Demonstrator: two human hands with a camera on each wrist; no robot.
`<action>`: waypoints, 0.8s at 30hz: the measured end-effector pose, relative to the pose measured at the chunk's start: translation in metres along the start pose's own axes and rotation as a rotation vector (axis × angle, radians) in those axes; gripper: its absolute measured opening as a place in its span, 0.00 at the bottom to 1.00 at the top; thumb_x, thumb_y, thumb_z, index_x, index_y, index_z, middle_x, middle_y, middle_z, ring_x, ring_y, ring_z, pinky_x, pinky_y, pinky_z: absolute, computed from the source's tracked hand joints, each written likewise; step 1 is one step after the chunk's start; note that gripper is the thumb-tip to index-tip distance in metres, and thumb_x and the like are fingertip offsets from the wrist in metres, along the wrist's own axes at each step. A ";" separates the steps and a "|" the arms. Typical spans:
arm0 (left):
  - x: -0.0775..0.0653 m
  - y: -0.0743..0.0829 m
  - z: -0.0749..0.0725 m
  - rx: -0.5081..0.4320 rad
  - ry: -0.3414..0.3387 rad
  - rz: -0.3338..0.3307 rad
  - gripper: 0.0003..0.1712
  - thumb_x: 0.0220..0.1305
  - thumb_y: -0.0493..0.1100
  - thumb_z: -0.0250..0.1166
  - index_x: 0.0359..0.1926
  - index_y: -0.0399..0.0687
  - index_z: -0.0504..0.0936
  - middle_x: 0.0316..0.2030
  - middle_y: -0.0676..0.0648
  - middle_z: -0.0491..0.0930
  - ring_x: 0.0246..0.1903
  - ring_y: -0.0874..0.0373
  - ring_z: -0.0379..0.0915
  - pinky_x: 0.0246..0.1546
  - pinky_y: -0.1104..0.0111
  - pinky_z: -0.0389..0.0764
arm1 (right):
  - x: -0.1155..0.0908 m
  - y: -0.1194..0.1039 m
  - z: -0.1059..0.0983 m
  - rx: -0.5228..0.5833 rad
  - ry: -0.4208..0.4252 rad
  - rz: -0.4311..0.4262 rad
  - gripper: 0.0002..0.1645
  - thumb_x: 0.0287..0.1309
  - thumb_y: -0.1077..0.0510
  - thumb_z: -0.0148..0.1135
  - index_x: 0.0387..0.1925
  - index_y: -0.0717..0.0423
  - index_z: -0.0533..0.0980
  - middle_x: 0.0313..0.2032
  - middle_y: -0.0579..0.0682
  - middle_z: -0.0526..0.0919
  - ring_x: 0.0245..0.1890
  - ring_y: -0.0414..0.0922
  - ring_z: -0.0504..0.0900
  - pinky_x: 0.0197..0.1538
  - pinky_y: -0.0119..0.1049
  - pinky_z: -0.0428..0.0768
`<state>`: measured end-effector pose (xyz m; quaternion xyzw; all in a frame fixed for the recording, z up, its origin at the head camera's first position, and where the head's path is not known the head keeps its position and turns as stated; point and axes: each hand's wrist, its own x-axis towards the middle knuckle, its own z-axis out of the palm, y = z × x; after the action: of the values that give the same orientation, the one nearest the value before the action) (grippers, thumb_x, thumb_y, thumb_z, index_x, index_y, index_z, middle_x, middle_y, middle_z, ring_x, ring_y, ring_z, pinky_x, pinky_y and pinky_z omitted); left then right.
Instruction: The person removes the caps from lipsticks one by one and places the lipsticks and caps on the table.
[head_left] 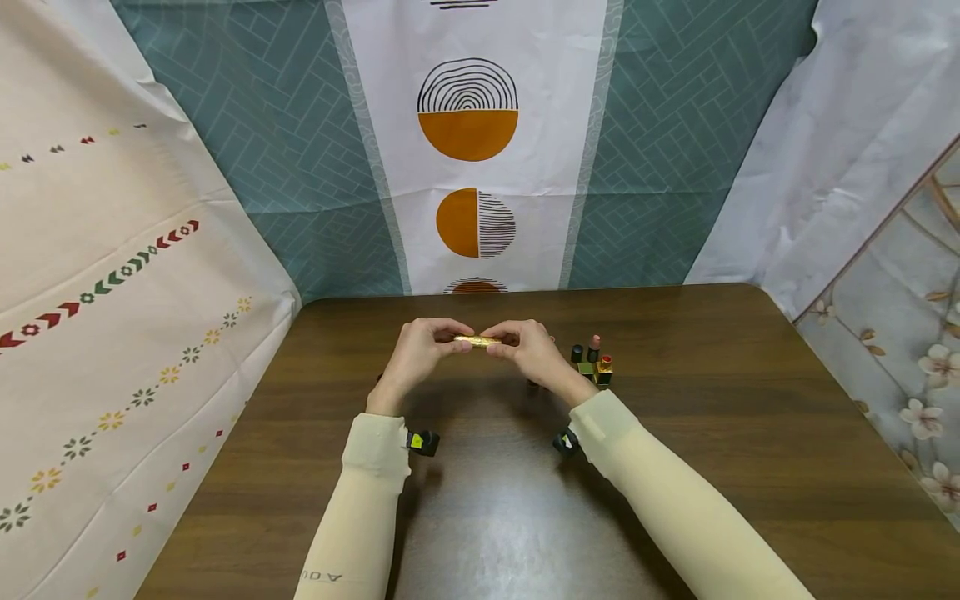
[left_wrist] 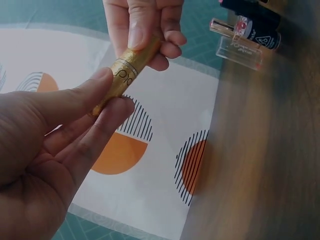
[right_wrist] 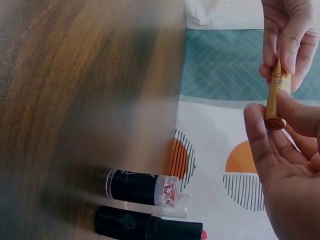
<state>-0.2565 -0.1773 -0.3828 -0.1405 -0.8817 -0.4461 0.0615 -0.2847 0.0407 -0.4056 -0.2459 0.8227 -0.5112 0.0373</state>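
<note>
A gold lipstick tube with dark lettering lies crosswise between both hands, above the far half of the table. My left hand pinches one end between thumb and fingers. The other end is pinched by my right hand. In the left wrist view a thin ring runs round the closed gold tube, between the two grips. From the right wrist view, the gold tube's round end shows beside my right thumb.
To the right of my right hand stand several lipsticks, among them a black tube, an uncapped pink one and a gold one. The right wrist view shows a black-and-clear tube. Patterned cloth hangs behind the wooden table.
</note>
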 end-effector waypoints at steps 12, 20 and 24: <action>0.001 -0.001 0.003 -0.016 0.032 -0.011 0.10 0.63 0.39 0.76 0.45 0.46 0.91 0.40 0.47 0.90 0.40 0.54 0.88 0.43 0.59 0.86 | -0.001 0.000 0.000 0.133 0.070 0.004 0.13 0.66 0.65 0.70 0.51 0.59 0.87 0.47 0.55 0.88 0.42 0.49 0.86 0.47 0.45 0.86; 0.001 -0.002 0.005 -0.061 0.034 -0.010 0.11 0.62 0.40 0.76 0.46 0.45 0.91 0.40 0.47 0.90 0.40 0.54 0.88 0.44 0.59 0.86 | 0.000 0.001 0.000 0.200 0.104 0.017 0.15 0.63 0.65 0.72 0.51 0.62 0.87 0.47 0.56 0.89 0.43 0.49 0.86 0.47 0.43 0.85; 0.002 -0.001 0.006 -0.070 0.025 -0.004 0.10 0.63 0.41 0.76 0.45 0.47 0.91 0.41 0.47 0.89 0.41 0.55 0.87 0.46 0.58 0.86 | -0.001 -0.001 -0.001 0.229 0.125 0.022 0.14 0.62 0.67 0.72 0.50 0.63 0.87 0.47 0.57 0.89 0.45 0.49 0.86 0.48 0.43 0.84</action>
<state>-0.2589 -0.1726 -0.3865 -0.1352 -0.8652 -0.4783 0.0665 -0.2839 0.0416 -0.4043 -0.1988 0.7622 -0.6157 0.0195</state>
